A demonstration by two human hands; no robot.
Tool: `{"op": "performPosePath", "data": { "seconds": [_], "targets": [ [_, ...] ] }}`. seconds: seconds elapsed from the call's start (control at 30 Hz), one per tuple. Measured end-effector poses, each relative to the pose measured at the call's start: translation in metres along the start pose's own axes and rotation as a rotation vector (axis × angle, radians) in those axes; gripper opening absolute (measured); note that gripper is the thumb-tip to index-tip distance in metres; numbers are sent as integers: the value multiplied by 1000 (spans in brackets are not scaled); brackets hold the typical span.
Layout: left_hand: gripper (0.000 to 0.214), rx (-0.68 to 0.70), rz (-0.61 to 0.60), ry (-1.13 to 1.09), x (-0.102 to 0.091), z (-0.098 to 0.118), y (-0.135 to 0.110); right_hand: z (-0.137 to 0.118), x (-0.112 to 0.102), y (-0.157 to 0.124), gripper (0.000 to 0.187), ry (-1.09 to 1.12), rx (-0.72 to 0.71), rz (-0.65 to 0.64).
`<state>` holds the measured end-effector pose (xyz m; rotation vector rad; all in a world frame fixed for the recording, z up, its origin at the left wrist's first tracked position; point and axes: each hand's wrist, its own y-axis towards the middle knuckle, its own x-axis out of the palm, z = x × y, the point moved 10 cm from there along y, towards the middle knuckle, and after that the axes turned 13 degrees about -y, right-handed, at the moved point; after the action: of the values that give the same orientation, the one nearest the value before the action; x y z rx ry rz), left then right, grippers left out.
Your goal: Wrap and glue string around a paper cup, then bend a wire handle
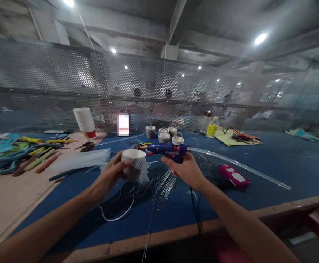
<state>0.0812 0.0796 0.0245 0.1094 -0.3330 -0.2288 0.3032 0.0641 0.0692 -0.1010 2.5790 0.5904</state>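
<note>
My left hand [115, 170] is closed around a small white and grey cup [133, 164], held upright above the blue tabletop. In my right hand [185, 168] is a blue hot glue gun [162, 148] with a red light on its handle. Its nozzle points left and sits right at the cup's far rim; I cannot tell whether it touches. A long clear glue stick [241, 166] sticks out of the gun's back to the right. Beneath the hands lie thin glue strands [166, 186] and a white cord [117, 219].
Several small handled cups [164, 136] stand behind the gun. Scissors [7, 164], tools and a paper-cup stack [84, 122] are at left. A yellow-labelled bottle [212, 128] and a purple box [234, 177] are at right. The gun's black cable [194, 212] runs over the front edge.
</note>
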Motion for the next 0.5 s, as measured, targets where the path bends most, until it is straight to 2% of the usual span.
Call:
{"op": "performPosePath", "data": {
  "seconds": [0.13,0.27,0.5],
  "targets": [
    [36,-136,-22,-195,2,-14,-1,-1,10,1,33,84,-23,-51],
    [35,-229,-37,-274,6,-23,-2,-9,19,-1,31,132,-73,-93],
    [30,-243,-87,-264,13,-26,-4,-13,32,-1,33,171,-73,-150]
  ]
}}
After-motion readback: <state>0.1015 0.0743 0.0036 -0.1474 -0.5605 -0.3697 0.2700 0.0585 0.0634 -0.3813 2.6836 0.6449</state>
